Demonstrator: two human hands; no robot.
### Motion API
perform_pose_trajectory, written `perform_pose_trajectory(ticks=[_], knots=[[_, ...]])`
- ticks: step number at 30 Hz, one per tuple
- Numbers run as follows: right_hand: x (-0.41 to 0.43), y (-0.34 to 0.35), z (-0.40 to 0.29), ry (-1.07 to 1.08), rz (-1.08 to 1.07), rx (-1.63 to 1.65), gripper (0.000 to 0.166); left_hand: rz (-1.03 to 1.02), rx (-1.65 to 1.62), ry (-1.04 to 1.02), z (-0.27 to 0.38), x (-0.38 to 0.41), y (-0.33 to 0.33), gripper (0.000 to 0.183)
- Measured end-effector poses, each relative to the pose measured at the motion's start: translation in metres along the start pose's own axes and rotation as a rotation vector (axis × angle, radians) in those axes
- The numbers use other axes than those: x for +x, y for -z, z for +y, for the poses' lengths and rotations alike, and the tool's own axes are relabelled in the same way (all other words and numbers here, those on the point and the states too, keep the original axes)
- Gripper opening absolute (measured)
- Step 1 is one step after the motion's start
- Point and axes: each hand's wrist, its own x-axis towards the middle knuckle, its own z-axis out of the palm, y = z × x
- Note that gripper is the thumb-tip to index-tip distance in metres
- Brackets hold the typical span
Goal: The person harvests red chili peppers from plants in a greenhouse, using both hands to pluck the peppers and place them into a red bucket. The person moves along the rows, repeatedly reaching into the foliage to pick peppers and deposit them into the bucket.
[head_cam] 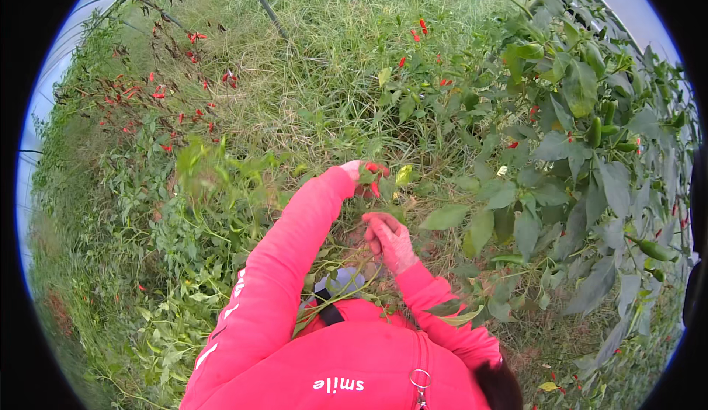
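Note:
My left hand [360, 176] reaches forward among the plants, partly hidden by a leaf. Its fingers are closed around red chili peppers [375, 189], one of which hangs below them. Nearer my body, my right hand [390, 238] has its fingers curled and the thumb drawn in; whether something small is between the fingertips is not visible. Thin green pepper stems [354, 285] bend across my lap, below the right hand. A yellow-green leaf [404, 175] stands just right of the left hand.
Tall pepper plants with green peppers [594, 132] crowd the right side. Leafy stems [221, 175] rise beside my left sleeve. Withered plants with red peppers [159, 92] stand at far left. Dense grass [310, 50] lies ahead, crossed by a tunnel-frame pipe [260, 1].

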Motion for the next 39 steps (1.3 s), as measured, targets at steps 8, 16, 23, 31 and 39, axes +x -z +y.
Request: perform_pose_trajectory(ticks=[8,16,23,31,39], knots=[[0.010,0.041,-0.025,0.090,0.337,-0.013,0.024,0.035,-0.103,-0.078,-0.015,-0.036,-0.045,0.028],[0.002,0.028,-0.047,0.500,0.325,-0.827,0.026,0.040,0.208,-0.336,-0.026,-0.014,-0.069,0.037],[0.042,0.081,-0.011,0.632,0.511,-1.503,0.038,0.040,0.100,-0.248,-0.029,-0.016,-0.083,0.028],[0.081,0.149,0.050,0.388,0.340,-1.376,0.040,0.020,0.122,-0.352,-0.025,-0.023,-0.085,0.024],[0.035,0.137,0.006,-0.062,0.417,-0.157,0.022,0.289,0.256,-0.357,-0.025,-0.018,-0.087,0.021]])
